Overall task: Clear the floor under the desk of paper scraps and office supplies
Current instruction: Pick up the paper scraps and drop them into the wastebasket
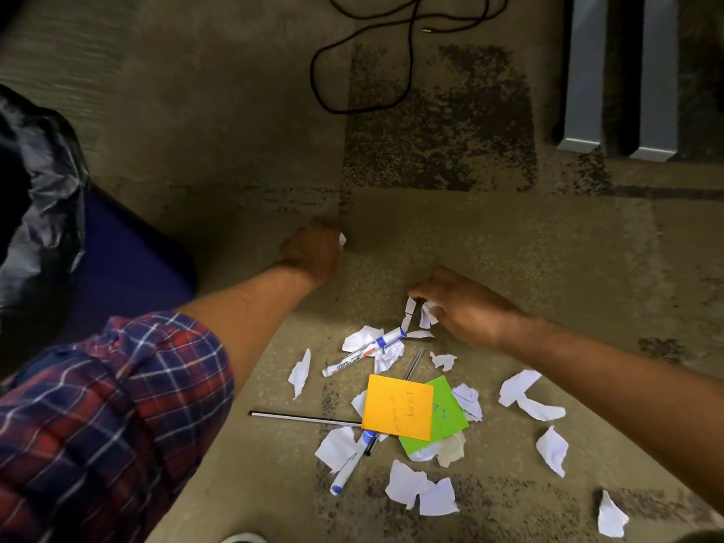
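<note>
Several torn white paper scraps (407, 484) lie scattered on the carpet in the lower middle. Among them are an orange sticky note (397, 412) over a green one (450, 415), a white-and-blue marker (362, 352), a second marker (350, 462) and a thin black pen (303, 418). My left hand (311, 250) is closed in a fist with a white scrap (342, 239) showing at its fingers. My right hand (468, 307) pinches small white scraps (425, 311) at the far edge of the pile.
A black bin bag (43, 197) over a dark blue bin (129, 260) stands at the left. A black cable (407, 56) loops across the carpet at the top. Grey metal desk legs (619, 76) stand at the upper right.
</note>
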